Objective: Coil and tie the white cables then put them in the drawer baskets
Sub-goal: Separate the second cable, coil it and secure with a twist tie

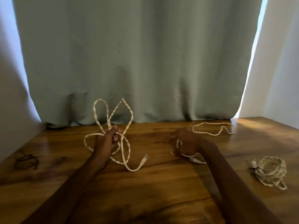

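Presently, one coiled bundle (270, 172) lies tied on the bench (161, 191), to the right. The left hand (106, 141) has its fingers curled round loose loops of the white cable (144, 159). The right hand (186, 143), blurred, looks closed on its other end. A second cable (213, 128) lies uncoiled behind. No drawer baskets are in view, so storing remains.

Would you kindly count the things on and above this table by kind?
Tied cable coil: 1
Untied cable lengths (two held, one lying; perhaps joined): 3
Dark tie heap: 1
Total: 5
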Motion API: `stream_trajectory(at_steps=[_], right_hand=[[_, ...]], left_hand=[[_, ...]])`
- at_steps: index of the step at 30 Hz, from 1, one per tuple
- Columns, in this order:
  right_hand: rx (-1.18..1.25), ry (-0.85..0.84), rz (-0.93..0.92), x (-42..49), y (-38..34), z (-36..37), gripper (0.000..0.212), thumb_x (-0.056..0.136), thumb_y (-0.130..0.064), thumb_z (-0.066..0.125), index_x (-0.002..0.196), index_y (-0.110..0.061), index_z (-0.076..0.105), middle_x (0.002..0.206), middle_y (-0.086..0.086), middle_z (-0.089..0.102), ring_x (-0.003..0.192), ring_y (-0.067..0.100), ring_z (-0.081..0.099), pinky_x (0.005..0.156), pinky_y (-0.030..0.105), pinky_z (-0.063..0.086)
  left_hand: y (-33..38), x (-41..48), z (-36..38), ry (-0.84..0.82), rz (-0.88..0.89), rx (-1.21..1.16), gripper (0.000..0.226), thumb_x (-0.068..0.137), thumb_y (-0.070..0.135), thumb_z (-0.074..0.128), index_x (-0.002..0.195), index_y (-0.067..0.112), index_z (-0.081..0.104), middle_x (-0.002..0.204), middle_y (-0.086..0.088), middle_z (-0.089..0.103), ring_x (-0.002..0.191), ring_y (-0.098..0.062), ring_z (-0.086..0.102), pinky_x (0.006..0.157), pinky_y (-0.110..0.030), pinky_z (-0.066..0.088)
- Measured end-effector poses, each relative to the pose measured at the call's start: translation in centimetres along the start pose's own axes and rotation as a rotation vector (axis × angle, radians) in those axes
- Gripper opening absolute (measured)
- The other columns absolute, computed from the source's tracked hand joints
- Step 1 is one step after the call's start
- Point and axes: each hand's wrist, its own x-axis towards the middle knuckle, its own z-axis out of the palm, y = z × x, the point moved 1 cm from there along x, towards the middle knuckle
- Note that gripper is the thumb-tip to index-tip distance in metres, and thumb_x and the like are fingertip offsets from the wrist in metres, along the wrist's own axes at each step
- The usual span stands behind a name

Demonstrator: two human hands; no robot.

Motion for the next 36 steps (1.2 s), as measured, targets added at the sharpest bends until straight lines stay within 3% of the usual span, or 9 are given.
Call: stream_trajectory(at_steps=[5,8,10,15,19,24,28,31,36], right_hand=[[0.093,0.214,0.067,1.0,3.9,1.4,0.041,0.08,-0.017,0.077,0.104,-0.049,0.069,0.129,-0.013,0.064,0.117,0.014,0.062,0.096,0.038,0.056],[-0.08,0.344,0.097,1.4,5.4,0.9,0.051,0.085,-0.015,0.074,0.132,-0.033,0.062,0.144,-0.003,0.06,0.145,0.024,0.042,0.124,0.053,0.019],[-0.063,0.38,0.05,1.5,4.3,0.3,0.051,0.084,-0.009,0.075,0.133,-0.022,0.065,0.153,0.005,0.052,0.151,0.027,0.034,0.123,0.052,0.015],[0.23,0.718,-0.277,0.7,-3.5,0.0,0.045,0.093,-0.023,0.067,0.137,-0.016,0.062,0.145,0.007,0.059,0.135,0.027,0.054,0.113,0.054,0.042],[0.302,0.66,-0.402,-0.5,-10.2,0.1,0.069,0.095,-0.03,0.07,0.156,-0.022,0.038,0.163,-0.001,0.036,0.152,0.015,0.03,0.122,0.036,0.026],[-0.032,0.672,-0.572,0.1,-13.7,1.3,0.073,0.094,-0.029,0.066,0.157,-0.019,0.033,0.171,0.006,0.014,0.158,0.025,0.012,0.125,0.046,0.016],[0.015,0.876,-0.535,1.2,-12.4,2.0,0.029,0.093,-0.015,0.061,0.122,-0.01,0.066,0.127,0.012,0.066,0.12,0.033,0.06,0.104,0.043,0.045],[0.258,0.949,-0.426,0.9,-11.2,1.1,0.013,0.094,-0.002,0.063,0.101,-0.012,0.066,0.098,0.003,0.065,0.091,0.018,0.061,0.083,0.033,0.051],[0.43,0.873,-0.22,0.8,-9.7,1.0,0.022,0.097,-0.006,0.063,0.112,-0.021,0.056,0.098,-0.005,0.067,0.085,0.012,0.065,0.07,0.035,0.058]], left_hand=[[-0.3,0.5,-0.3,-0.062,-0.074,0.027,0.037,0.106,0.031,0.05,0.087,0.008,0.073,0.055,0.001,0.045,0.039,-0.008,0.031,0.04,-0.02,0.021],[-0.4,0.4,0.1,-0.118,-0.158,0.039,0.041,0.104,0.033,0.053,0.085,0.008,0.078,0.056,-0.002,0.056,0.037,-0.009,0.035,0.037,-0.017,0.023],[-0.2,0.3,0.4,-0.153,-0.188,0.075,0.047,0.104,0.035,0.053,0.081,0.005,0.079,0.06,-0.007,0.068,0.033,-0.01,0.038,0.034,-0.016,0.025],[0.3,0.2,0.1,-0.296,-0.164,0.333,0.066,0.104,0.057,0.043,0.1,-0.002,0.073,0.089,-0.014,0.079,0.047,-0.025,0.059,0.036,-0.019,0.033],[2.1,-0.6,-1.0,-0.379,-0.178,0.56,0.056,0.1,0.064,0.046,0.106,0.018,0.077,0.08,-0.011,0.075,0.06,-0.024,0.064,0.05,-0.027,0.051],[5.0,-0.7,-1.3,-0.758,-0.327,0.515,0.055,0.104,0.046,0.053,0.121,-0.004,0.067,0.102,-0.028,0.073,0.078,-0.034,0.067,0.052,-0.029,0.057],[5.9,-1.5,-1.8,-0.8,-0.339,0.54,0.059,0.102,0.047,0.055,0.121,-0.008,0.068,0.085,-0.015,0.073,0.061,-0.016,0.071,0.058,-0.025,0.06],[4.6,-1.0,-2.6,-0.709,-0.229,0.443,0.052,0.098,0.047,0.061,0.116,0.0,0.074,0.093,-0.016,0.076,0.072,-0.017,0.073,0.065,-0.022,0.059],[3.1,0.2,-3.7,-0.557,-0.069,0.087,0.044,0.094,0.036,0.067,0.105,-0.006,0.075,0.107,-0.023,0.076,0.093,-0.03,0.073,0.085,-0.035,0.061]])
